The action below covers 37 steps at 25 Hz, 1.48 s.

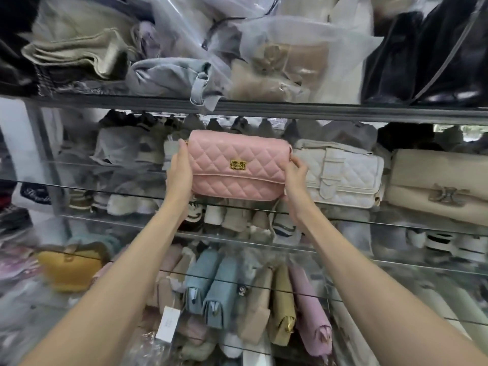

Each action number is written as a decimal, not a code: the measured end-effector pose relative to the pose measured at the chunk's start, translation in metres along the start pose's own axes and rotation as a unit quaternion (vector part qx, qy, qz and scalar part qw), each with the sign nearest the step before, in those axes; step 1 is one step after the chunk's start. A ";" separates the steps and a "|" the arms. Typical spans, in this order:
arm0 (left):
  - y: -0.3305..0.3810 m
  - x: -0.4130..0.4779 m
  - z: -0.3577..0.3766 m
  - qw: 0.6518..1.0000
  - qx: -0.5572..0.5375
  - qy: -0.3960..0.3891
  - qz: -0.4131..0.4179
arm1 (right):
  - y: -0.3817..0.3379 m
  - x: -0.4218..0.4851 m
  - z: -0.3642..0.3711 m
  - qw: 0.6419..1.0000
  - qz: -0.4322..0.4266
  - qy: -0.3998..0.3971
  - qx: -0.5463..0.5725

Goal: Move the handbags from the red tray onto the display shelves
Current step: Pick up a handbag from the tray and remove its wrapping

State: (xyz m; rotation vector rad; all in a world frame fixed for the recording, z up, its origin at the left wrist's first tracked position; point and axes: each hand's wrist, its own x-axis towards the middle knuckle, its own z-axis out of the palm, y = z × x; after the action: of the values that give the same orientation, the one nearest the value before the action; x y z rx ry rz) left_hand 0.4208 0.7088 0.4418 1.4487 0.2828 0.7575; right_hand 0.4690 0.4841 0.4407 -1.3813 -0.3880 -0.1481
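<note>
Head view looks up at tall glass display shelves (105, 191) packed with bags on every level. Along the top level lie bags wrapped in clear plastic (277, 62), with two glossy black leather bags (422, 62) at the right end. On the middle level, far right, sits a beige flap bag with a metal buckle (435, 180), and just left of it a white quilted bag with a strap closure (340, 178).

Next to that white bag, on its left, is the pink quilted handbag (237, 167), upright with its flap facing the camera. Its bottom edge is level with the middle glass shelf, but whether it already rests on the glass cannot be told. Its right end is touching or very nearly touching the white bag.

Both bare arms reach up to it. The left hand (181, 170) clasps the bag's left end, fingers curled round behind it. The right hand (295, 178) grips the right end, thumb up near the top corner.

Lower down stand two light-blue quilted bags (208, 286) on end among beige and lilac ones, and a mustard-yellow bag (71, 268) to the left.

A small gold turn-lock clasp (238, 165) sits at the centre of the pink flap, and a white paper tag (167, 322) hangs near the bottom.
</note>
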 end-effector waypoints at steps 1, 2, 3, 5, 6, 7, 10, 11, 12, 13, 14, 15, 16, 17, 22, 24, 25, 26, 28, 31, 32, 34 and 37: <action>-0.008 0.018 -0.008 1.000 0.005 0.011 -0.001 | 0.003 0.007 0.011 1.000 0.004 -0.004 -0.002; -0.016 0.033 -0.015 1.000 0.013 0.022 -0.004 | 0.005 0.014 0.020 1.000 0.007 -0.011 -0.005; -0.021 0.041 -0.020 0.999 0.022 0.028 -0.007 | 0.008 0.021 0.029 1.000 0.007 -0.018 -0.007; -0.028 0.052 -0.024 0.999 0.037 0.028 -0.014 | 0.013 0.032 0.040 0.999 0.004 -0.028 -0.017; -0.029 0.054 -0.024 0.999 0.041 0.029 -0.015 | 0.015 0.038 0.046 0.999 0.000 -0.036 -0.027; -0.034 0.061 -0.025 0.998 0.049 0.031 -0.017 | 0.015 0.043 0.049 0.999 -0.001 -0.043 -0.034; -0.039 0.066 -0.021 0.998 0.053 0.028 -0.036 | 0.020 0.059 0.054 0.998 0.011 -0.038 -0.045; -0.040 0.066 -0.019 0.998 0.050 0.023 -0.037 | 0.023 0.063 0.053 0.998 0.019 -0.034 -0.049; -0.041 0.065 -0.017 0.998 0.048 0.018 -0.037 | 0.026 0.066 0.053 0.998 0.025 -0.031 -0.055; -0.040 0.062 -0.014 0.998 0.045 0.010 -0.039 | 0.030 0.067 0.052 0.998 0.029 -0.030 -0.056; -0.040 0.061 -0.010 0.998 0.047 0.006 -0.042 | 0.033 0.070 0.051 0.998 0.031 -0.032 -0.052; -0.040 0.061 -0.007 0.998 0.050 0.004 -0.042 | 0.036 0.072 0.050 0.998 0.033 -0.033 -0.046; -0.044 0.065 -0.005 0.997 0.055 0.008 -0.044 | 0.037 0.076 0.048 0.998 0.037 -0.035 -0.044; -0.050 0.070 -0.003 0.997 0.056 0.009 -0.044 | 0.039 0.081 0.046 0.997 0.041 -0.040 -0.045; -0.061 0.071 0.001 0.994 0.099 0.033 -0.011 | 0.045 0.088 0.043 0.994 0.043 -0.057 -0.083; -0.041 0.042 0.006 0.993 0.118 0.028 -0.003 | 0.047 0.085 0.040 0.993 0.035 -0.063 -0.094; -0.036 0.035 0.007 0.992 0.128 0.021 0.006 | 0.049 0.084 0.039 0.992 0.032 -0.065 -0.100; -0.035 0.031 0.009 0.991 0.130 0.022 0.010 | 0.049 0.082 0.038 0.992 0.032 -0.064 -0.103; -0.032 0.023 0.010 0.990 0.133 0.048 0.017 | 0.050 0.076 0.034 0.990 0.046 -0.062 -0.119; -0.027 0.009 0.012 0.975 0.159 0.146 0.060 | 0.047 0.060 0.029 0.981 0.054 -0.061 -0.176; -0.026 0.004 0.014 0.971 0.159 0.161 0.072 | 0.045 0.054 0.026 0.978 0.045 -0.052 -0.195; -0.023 -0.009 0.025 0.972 0.162 0.133 0.106 | 0.039 0.039 0.017 0.977 0.012 -0.032 -0.210; -0.023 -0.029 0.051 0.969 0.183 0.008 0.163 | 0.029 0.015 -0.002 0.986 0.012 -0.010 -0.167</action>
State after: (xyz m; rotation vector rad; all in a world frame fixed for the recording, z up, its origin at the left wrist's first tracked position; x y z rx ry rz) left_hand 0.4367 0.6515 0.4193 1.8672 0.2042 1.0221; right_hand 0.4929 0.4894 0.4185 -1.7183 -0.3741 -0.1866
